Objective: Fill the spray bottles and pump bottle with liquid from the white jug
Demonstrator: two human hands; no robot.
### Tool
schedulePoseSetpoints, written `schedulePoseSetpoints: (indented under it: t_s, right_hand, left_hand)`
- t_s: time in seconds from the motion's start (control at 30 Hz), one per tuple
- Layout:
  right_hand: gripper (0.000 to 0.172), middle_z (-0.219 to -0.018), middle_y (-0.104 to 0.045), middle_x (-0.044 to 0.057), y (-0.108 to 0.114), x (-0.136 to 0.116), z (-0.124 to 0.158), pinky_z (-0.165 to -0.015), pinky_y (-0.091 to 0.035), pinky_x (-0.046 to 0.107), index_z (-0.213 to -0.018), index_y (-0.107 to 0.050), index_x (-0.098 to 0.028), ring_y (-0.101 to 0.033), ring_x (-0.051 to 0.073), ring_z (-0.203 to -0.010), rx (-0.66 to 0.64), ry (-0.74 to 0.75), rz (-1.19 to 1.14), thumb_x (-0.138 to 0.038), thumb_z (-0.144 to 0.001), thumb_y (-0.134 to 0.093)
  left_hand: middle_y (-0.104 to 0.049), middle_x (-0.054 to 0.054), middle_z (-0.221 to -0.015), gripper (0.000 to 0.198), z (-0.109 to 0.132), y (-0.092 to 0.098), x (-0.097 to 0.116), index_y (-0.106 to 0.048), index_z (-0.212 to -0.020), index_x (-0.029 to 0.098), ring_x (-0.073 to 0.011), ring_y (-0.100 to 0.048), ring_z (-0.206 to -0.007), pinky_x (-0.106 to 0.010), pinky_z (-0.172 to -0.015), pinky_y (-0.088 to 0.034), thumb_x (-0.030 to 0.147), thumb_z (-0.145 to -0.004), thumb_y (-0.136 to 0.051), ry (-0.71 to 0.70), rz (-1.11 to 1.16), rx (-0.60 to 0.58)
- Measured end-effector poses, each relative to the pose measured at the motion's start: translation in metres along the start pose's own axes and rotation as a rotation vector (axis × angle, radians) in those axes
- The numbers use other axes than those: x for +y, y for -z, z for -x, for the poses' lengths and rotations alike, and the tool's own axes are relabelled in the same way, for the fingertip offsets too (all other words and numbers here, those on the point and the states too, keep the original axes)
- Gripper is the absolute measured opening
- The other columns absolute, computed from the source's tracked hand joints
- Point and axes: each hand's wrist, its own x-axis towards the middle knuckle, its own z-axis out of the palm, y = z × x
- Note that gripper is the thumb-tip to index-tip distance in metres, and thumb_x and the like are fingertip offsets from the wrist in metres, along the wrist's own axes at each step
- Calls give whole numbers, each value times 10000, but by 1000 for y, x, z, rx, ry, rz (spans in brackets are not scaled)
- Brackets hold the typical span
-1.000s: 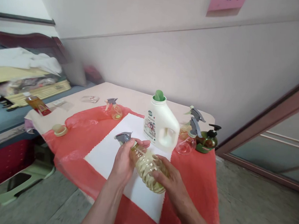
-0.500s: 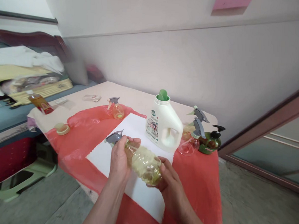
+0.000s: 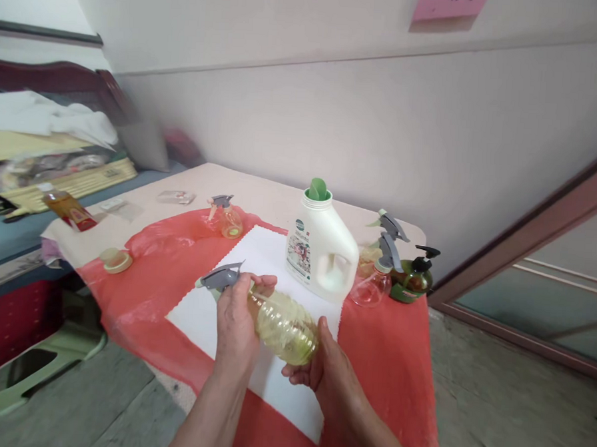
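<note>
A clear yellow-green spray bottle (image 3: 286, 326) with a grey trigger head lies tilted across both my hands, its head toward the left. Around its neck, just below the trigger, my left hand (image 3: 238, 320) is closed. My right hand (image 3: 324, 365) cups the bottle's base, fingers underneath and thumb up along the end. Behind the bottle stands a white detergent jug (image 3: 320, 248) with a green scoop-like piece (image 3: 318, 189) in its uncapped mouth. White paper (image 3: 289, 400) lies on the red plastic sheet (image 3: 159, 303) beneath my hands.
Right of the jug are a clear spray bottle (image 3: 372, 287) and a green pump bottle (image 3: 411, 279); another sprayer is partly hidden behind. A small sprayer (image 3: 231, 223) and a round cap (image 3: 116, 261) sit at left. An amber bottle (image 3: 69, 208) lies near the table's left edge.
My right hand has shifted its grip on the bottle's base, with the thumb now raised and the fingers opened somewhat underneath. The view has turned slightly right.
</note>
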Motion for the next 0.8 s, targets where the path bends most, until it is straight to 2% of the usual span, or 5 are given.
schedulePoseSetpoints:
  t_s: [0.13,0.3,0.47,0.67,0.8]
  right_hand:
    - [649,-1255,-616,42,-3,-4,5,-773,-509,281,-1204,-568,-281,-594,205,-1072,-65,175,-42,-526,-645,-791]
    - [581,-937,-689,70,-2,-6,5,-545,-436,243,-1100,-591,-196,-610,133,-637,-59,39,-50,-686,-788,-583]
    - [580,-1275,-603,56,-2,-8,9,-782,-501,286,-1234,-541,-267,-591,204,-1083,-154,139,-102,-513,-740,-719]
    - [514,-854,-659,49,-1,-5,8,-526,-399,233,-1052,-582,-168,-594,126,-596,-97,135,-23,-624,-816,-568]
    - [499,-949,-668,69,1,-10,10,-705,-486,316,-1025,-598,-178,-621,180,-800,-92,221,194,-636,-846,-516]
  left_hand:
    - [-717,-80,-845,268,0,0,-1,-576,-800,169,-233,-681,-890,-369,-876,-487,428,-786,-643,-37,-6,44]
    - [-726,-81,-874,266,2,1,0,-572,-798,177,-238,-673,-935,-372,-891,-486,435,-802,-635,7,-31,-57]
    - [-723,-80,-859,254,3,-1,0,-572,-800,175,-242,-678,-939,-363,-889,-485,422,-807,-630,-25,-55,5]
    - [-726,-90,-877,270,0,0,2,-586,-804,178,-247,-679,-885,-335,-764,-519,435,-770,-661,10,-90,15]
    - [-725,-88,-887,253,-1,0,3,-608,-783,177,-258,-670,-923,-337,-769,-519,427,-770,-650,-12,-139,59]
